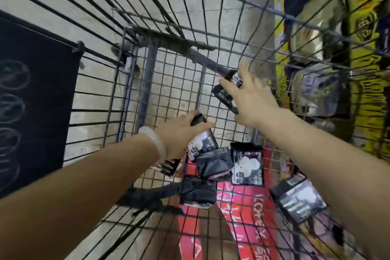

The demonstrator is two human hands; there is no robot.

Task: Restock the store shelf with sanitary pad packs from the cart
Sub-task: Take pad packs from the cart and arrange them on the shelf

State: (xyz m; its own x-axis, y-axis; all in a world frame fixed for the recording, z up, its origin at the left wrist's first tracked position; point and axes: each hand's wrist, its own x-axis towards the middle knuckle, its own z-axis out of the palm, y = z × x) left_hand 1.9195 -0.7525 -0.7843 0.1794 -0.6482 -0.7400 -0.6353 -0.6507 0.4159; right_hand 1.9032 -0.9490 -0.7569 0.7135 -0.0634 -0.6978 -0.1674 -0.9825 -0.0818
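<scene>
I look down into a wire cart (pixel 175 82). My left hand (pixel 181 133), with a pale bangle on the wrist, grips a black sanitary pad pack (pixel 202 139) near the cart's middle. My right hand (pixel 251 99) reaches further in and closes on another black pack (pixel 224 93) leaning against the cart's far wall. Several more black packs lie on the cart floor: one upright-faced (pixel 247 162), one crumpled (pixel 213 162), one dark (pixel 198 192), and one at the right (pixel 299 200). No shelf is visible.
A red printed carton sheet (pixel 249 207) lies under the cart's mesh floor. Yellow and black packaged goods (pixel 367 69) stack outside the right wall. A black board (pixel 31 101) hangs on the left wall. Pale tiled floor shows through the wires.
</scene>
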